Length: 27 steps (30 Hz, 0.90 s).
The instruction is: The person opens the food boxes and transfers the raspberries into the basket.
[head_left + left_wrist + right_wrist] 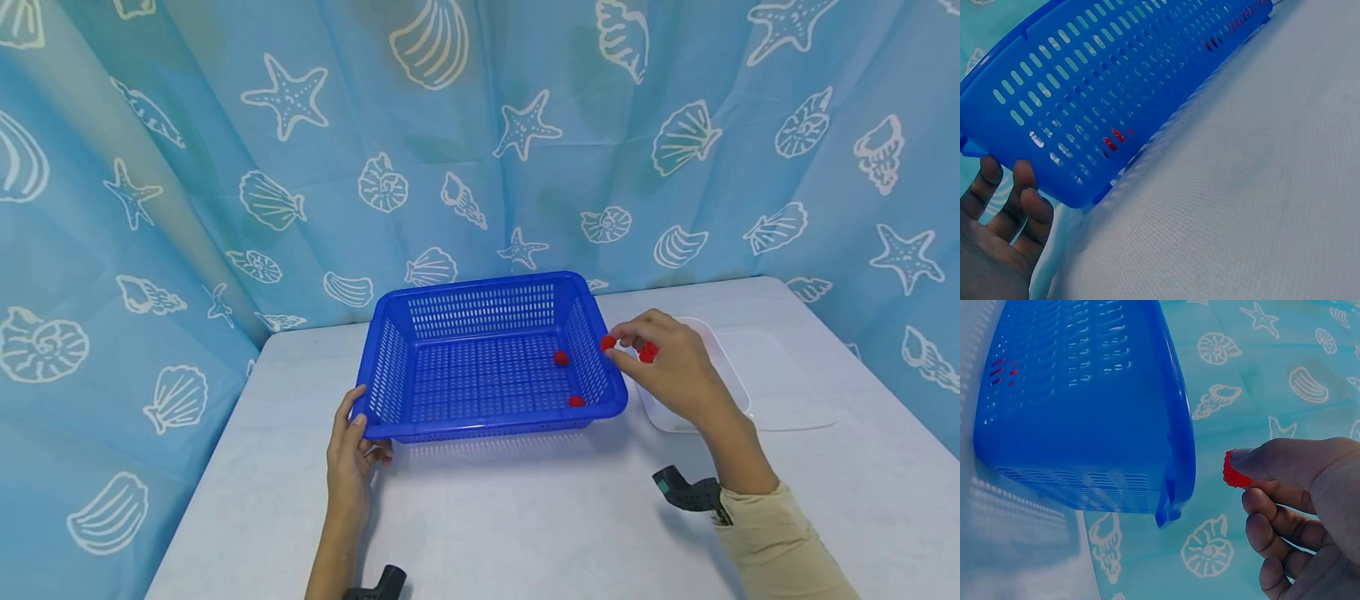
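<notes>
A blue plastic basket (472, 425) with slotted walls stands on the white-covered table. My left hand (348, 458) grips the rim at its near left corner; in the left wrist view, fingers (1036, 206) show below that corner. Two raspberries (561, 357) lie on the basket floor toward the right side. With thumb and forefinger, my right hand (671, 362) pinches another raspberry (1235, 470), just outside the basket's right rim. Below this hand sits a shallow white tray (738, 383), partly hidden, with more red raspberries (648, 352) showing past the fingers.
A clear flat lid (795, 383) lies on the table right of the tray. Behind the table hangs a blue curtain (465, 167) with white shell and starfish prints. The white tablecloth (525, 508) stretches in front of the basket.
</notes>
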Available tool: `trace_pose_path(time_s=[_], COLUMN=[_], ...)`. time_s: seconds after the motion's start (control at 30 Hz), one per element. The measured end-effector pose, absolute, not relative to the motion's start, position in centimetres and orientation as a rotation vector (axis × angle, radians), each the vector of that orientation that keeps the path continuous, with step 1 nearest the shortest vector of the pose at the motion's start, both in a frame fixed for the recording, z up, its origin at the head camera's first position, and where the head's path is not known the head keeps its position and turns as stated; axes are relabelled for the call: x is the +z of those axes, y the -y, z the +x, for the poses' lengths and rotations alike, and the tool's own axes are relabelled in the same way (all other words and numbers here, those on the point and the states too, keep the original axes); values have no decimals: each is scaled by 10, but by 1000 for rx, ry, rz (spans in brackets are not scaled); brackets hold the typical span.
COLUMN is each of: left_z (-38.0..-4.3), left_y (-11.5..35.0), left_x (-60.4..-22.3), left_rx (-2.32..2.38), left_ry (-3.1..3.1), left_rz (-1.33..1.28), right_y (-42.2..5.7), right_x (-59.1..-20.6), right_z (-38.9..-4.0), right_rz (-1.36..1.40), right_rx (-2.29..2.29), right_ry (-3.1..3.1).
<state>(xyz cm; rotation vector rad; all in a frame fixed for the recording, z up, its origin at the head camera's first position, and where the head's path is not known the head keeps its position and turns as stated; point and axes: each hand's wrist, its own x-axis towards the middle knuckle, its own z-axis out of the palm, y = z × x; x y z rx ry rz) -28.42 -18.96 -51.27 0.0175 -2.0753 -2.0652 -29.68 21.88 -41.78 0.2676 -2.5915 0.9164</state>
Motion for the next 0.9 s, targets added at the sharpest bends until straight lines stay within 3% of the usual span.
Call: trace_pose_path(time_s=[0.43, 0.9], left_z=[-285, -284], left_y=[191, 190], left_x=[-513, -512], left_rx=[-2080, -2085], left_ry=[2076, 2082], left_rz=[30, 41], right_y=[-211, -237], right_x=[-416, -421], right_z=[-295, -301], right_rz=[305, 259], right_rx=[941, 862], right_ry=[2613, 2531])
